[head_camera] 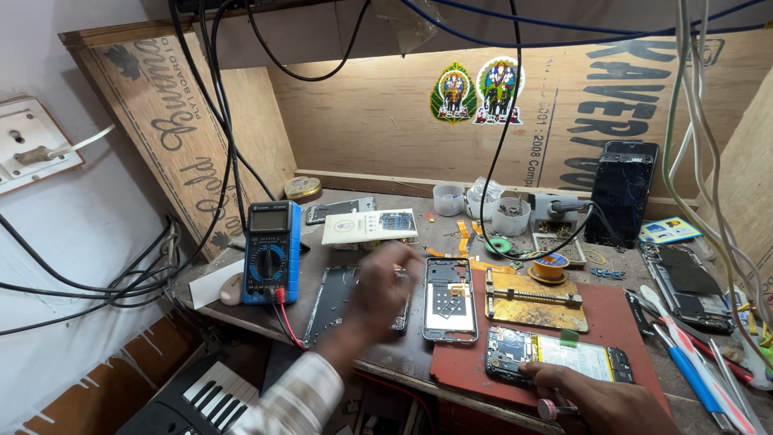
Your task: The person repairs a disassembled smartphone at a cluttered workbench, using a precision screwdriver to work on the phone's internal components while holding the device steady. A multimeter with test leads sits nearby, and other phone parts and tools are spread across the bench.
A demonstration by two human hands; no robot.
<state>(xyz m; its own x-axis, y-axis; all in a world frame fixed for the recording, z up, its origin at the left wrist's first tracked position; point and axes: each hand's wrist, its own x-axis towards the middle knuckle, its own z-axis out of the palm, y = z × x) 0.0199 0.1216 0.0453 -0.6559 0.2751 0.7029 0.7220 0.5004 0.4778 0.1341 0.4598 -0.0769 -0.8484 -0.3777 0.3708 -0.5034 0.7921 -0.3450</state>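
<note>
My left hand (pixel 378 294) is blurred with motion above a dark phone frame (pixel 334 300) lying left of an opened phone mid-frame (pixel 449 300); whether it holds anything cannot be told. My right hand (pixel 592 395) rests at the front edge of the red-brown mat (pixel 620 318), fingers touching the lower edge of an opened phone (pixel 555 354) with its battery showing. A small round-headed tool (pixel 549 410) sits under that hand. A brass-coloured board clamp (pixel 531 300) lies just behind the opened phone.
A blue multimeter (pixel 270 251) stands at the left with red and black leads. Small plastic cups (pixel 510 216), a solder spool (pixel 551 267), a dark phone (pixel 620 193) leaning on the plywood wall, another opened phone (pixel 684 286) and pens (pixel 684 354) crowd the bench. Cables hang overhead.
</note>
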